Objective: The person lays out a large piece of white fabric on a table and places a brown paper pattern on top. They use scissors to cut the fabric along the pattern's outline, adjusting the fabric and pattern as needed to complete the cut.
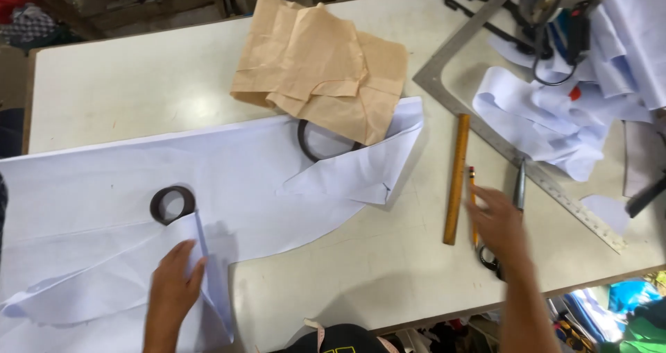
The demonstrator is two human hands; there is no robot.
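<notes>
Hands apart on the bench: your left hand (173,283) presses white cloth, your right hand (499,228) hovers over the tools.

Your left hand lies flat, fingers open, on a folded flap of the white cloth (139,193) spread across the bench (388,263), just below a dark tape ring (172,204) that sits on the cloth. A second, larger dark ring (312,145) lies partly under the crumpled brown paper (319,61). Your right hand is blurred, fingers loosely spread and gripping nothing, above the scissors (517,193) and touching or just over the pencil (473,200), beside the wooden ruler (456,179). A metal square (479,124) lies just beyond, with white cloth scraps (555,117) near it.
</notes>
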